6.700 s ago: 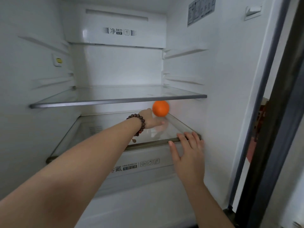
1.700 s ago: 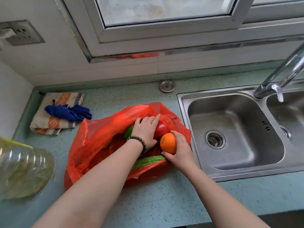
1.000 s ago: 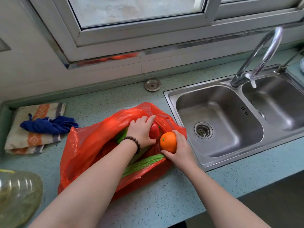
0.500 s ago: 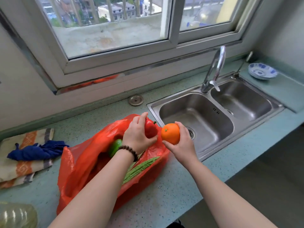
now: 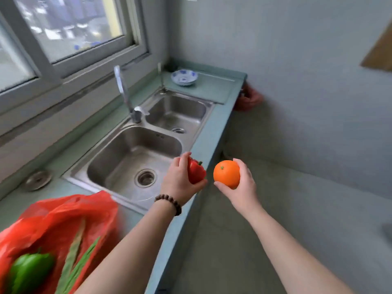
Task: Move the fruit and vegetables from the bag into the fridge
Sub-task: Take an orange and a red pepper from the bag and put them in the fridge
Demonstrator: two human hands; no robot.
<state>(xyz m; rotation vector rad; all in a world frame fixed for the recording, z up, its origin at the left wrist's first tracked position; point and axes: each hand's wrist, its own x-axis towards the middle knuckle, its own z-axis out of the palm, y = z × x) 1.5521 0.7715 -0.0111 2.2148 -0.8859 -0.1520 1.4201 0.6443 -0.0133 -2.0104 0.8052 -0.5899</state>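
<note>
The left hand has its fingers curled round a red pepper, held above the near right corner of the sink. Just right of it, the right hand grips an orange out past the bench edge. The red bag lies on the bench at near left, holding a green pepper and long green beans.

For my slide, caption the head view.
Left hand holds red bell pepper, right hand round orange, beside steel sink.
</note>
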